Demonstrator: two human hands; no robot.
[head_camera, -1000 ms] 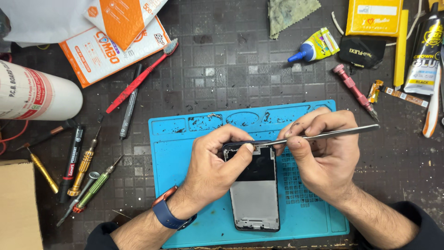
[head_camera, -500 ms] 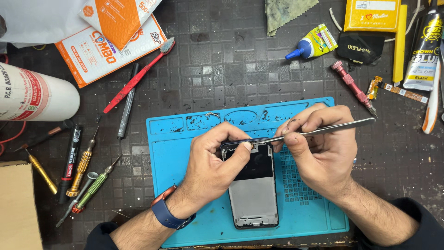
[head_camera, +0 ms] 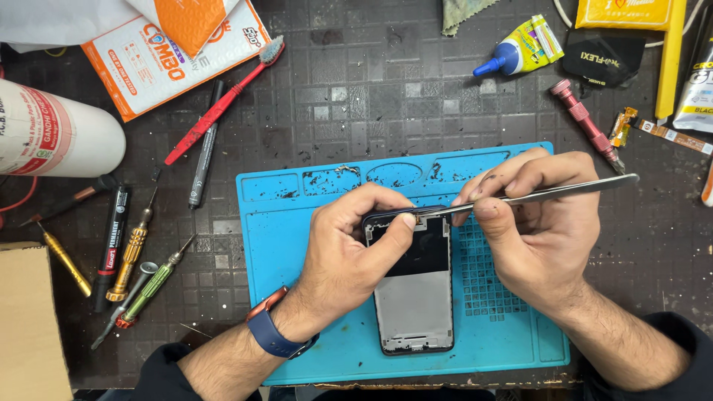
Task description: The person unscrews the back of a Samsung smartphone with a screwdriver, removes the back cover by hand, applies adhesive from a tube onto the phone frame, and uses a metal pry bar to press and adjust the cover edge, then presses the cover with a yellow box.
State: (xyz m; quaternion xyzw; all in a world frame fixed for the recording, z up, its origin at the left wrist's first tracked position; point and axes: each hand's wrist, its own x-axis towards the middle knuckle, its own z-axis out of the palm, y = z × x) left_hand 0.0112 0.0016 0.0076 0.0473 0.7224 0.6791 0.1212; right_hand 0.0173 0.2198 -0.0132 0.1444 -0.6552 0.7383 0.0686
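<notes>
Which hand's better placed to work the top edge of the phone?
Right hand, probably: it holds the tweezers, tip already at the phone top edge. Left hand is pinning that corner.

- A flat white cardboard package with orange and blue print lies at the top left, partly under an orange padded envelope.
- A white cylindrical container with a red-printed label lies on its side at the left edge.
- A small yellow-green glue bottle with a blue nozzle lies at the top right.
- A yellow flat packet sits beside a black pouch.
- A white-and-black tube lies at the right edge.
- A plain brown cardboard box stands at the bottom left.
</notes>
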